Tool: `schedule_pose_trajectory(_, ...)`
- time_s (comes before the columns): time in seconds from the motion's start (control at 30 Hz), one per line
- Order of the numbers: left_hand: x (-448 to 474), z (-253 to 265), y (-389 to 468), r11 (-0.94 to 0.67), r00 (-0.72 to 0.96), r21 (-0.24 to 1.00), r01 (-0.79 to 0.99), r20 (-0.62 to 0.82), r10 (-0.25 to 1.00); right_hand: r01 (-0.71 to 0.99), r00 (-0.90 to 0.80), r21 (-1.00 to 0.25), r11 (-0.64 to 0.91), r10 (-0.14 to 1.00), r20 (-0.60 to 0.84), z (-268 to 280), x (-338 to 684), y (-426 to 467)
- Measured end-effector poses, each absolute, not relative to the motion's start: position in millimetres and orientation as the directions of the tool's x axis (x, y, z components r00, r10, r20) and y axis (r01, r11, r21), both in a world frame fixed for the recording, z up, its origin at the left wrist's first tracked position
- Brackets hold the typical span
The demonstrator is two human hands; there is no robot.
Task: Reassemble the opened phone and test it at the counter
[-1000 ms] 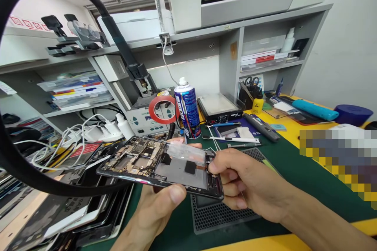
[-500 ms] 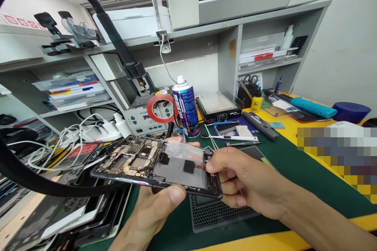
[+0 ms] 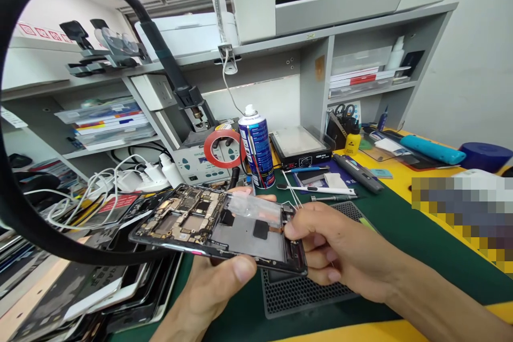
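Note:
An opened phone (image 3: 248, 235) with its back off is tilted above the bench. Its circuit board (image 3: 188, 211) shows at the left end, and a clear film strip (image 3: 256, 208) lies along its far side. My left hand (image 3: 224, 283) supports the phone from below, thumb on the near edge and fingertips showing behind the far edge. My right hand (image 3: 332, 246) is closed at the phone's right end, thumb pressed by a small brown flex cable (image 3: 276, 230). Thin pale strands (image 3: 294, 192) rise beside that thumb; what they belong to is unclear.
Below the phone lies a black perforated mat (image 3: 304, 299) on the green work mat (image 3: 401, 246). Behind stand a blue spray can (image 3: 257, 149), red tape roll (image 3: 224, 148) and heating plate (image 3: 302, 147). Stacked phone parts (image 3: 100, 294) and a black flexible arm (image 3: 8, 171) are left.
The whole view has shifted slightly, so everything appears a little farther right. Both hands keep their hold, and the phone's tilt looks nearly the same.

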State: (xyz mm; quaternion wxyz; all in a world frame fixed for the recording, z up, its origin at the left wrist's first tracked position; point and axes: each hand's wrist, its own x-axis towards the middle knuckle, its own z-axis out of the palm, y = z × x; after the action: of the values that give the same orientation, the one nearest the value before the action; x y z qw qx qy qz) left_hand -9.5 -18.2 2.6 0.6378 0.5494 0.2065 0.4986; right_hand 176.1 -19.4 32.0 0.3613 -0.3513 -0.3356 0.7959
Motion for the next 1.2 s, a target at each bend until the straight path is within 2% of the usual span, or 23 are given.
schedule_pose_trajectory(0.13, -12.0, 2.3, -17.6, -0.02, 0.437, 0.899, -0.438, 0.232, 0.869, -0.399, -0.512, -0.742, -0.539, 0.802, -0.307, 31.1, 178.0, -20.6)
schedule_pose_trajectory(0.33, -16.1, 0.3, -19.4, 0.001, 0.401, 0.9, -0.436, 0.194, 0.895, -0.417, -0.546, -0.692, -0.589, 0.771, -0.328, 25.2, 180.1, -19.8)
schedule_pose_trajectory(0.6, -17.9, -0.6, -21.1, 0.037, 0.353, 0.888, -0.459, 0.144, 0.925, -0.34, -0.51, -0.774, -0.534, 0.796, -0.326, 31.9, 176.1, -20.8)
schedule_pose_trajectory(0.9, -16.1, -10.9, -12.9, 0.003, 0.439, 0.841, -0.54, 0.279, 0.854, -0.295, -0.502, -0.816, -0.497, 0.807, -0.31, 29.8, 173.8, -19.0)
schedule_pose_trajectory(1.07, -16.5, -7.2, -14.6, -0.082, 0.438, 0.893, -0.442, 0.295, 0.849, -0.296, -0.51, -0.815, -0.497, 0.804, -0.305, 31.1, 175.0, -19.8)
schedule_pose_trajectory(1.2, -19.2, 4.0, -18.3, -0.259, 0.424, 0.942, -0.213, 0.328, 0.844, -0.336, -0.492, -0.752, -0.568, 0.786, -0.374, 30.7, 176.6, -20.3)
